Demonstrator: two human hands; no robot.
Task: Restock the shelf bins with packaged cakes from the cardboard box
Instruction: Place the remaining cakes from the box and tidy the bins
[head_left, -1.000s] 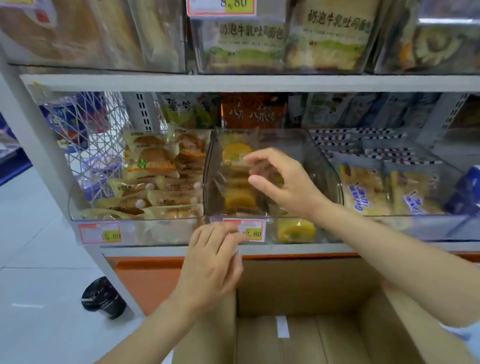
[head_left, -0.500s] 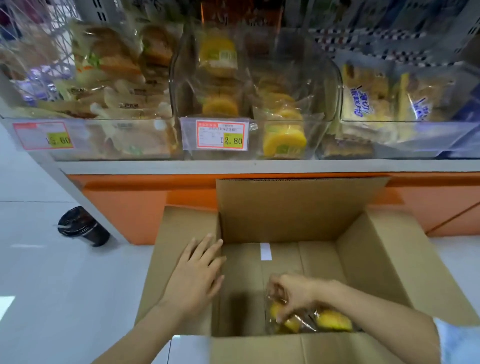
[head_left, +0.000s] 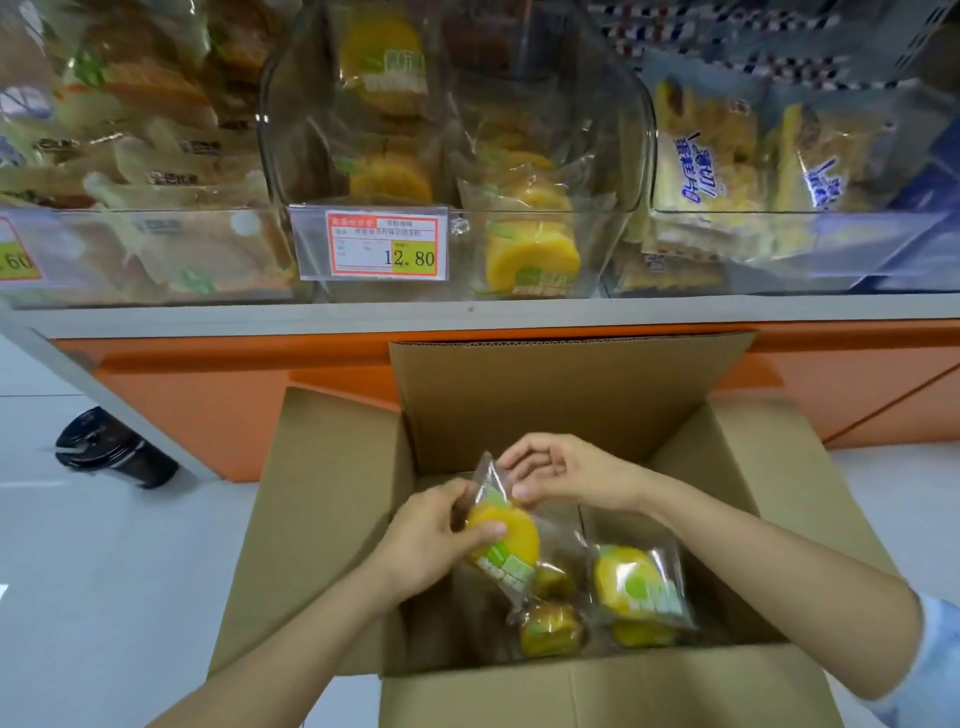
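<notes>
An open cardboard box (head_left: 332, 509) stands on the floor below the shelf. Over it, my left hand (head_left: 431, 540) grips a yellow packaged cake (head_left: 506, 538) in a clear wrapper. My right hand (head_left: 566, 475) pinches the wrapper's top edge, thumb on the plastic and fingers curled behind it. Several more packaged cakes (head_left: 636, 584) lie on the box bottom. On the shelf above, the clear middle bin (head_left: 641, 171) holds the same yellow cakes, one (head_left: 532, 257) against its front wall.
A price tag reading 12.80 (head_left: 387, 252) is fixed to the middle bin's front. A bin of wrapped breads (head_left: 156, 249) sits to its left, a bin of blue-printed cake packs (head_left: 727, 150) to its right. A black cup (head_left: 111, 454) lies on the floor at left.
My right hand came down from the bin, took a cake in the box and lifted it. My left hand left the box flap and took hold of that cake.
</notes>
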